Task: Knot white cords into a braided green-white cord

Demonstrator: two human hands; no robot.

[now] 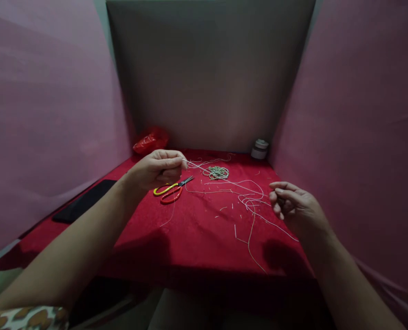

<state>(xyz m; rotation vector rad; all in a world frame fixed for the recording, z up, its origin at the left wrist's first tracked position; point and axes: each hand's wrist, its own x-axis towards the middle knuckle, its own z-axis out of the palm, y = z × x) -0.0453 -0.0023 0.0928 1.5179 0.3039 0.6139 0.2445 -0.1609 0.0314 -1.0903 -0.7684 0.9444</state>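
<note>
My left hand [164, 167] is raised over the left middle of the table, thumb and forefinger pinched on a thin white cord [199, 166]. The cord stretches across to my right hand [293, 201], whose fingertips are closed on it at the right. A loose tail hangs below the left hand. Beneath that hand lie scissors [181, 184] with one yellow and one red handle, blades slightly apart. Between the hands, farther back, rests a coiled bundle of green and whitish cord [218, 173]. Loose loops of thin cord [255, 200] and several short snippets spread near the right hand.
A red cloth [204, 243] covers the table. At the back stand a red plastic bag [151, 140] on the left and a small lidded jar [259, 149] on the right. A flat black object [83, 201] lies by my left forearm. Pink fabric walls [362, 137] flank both sides.
</note>
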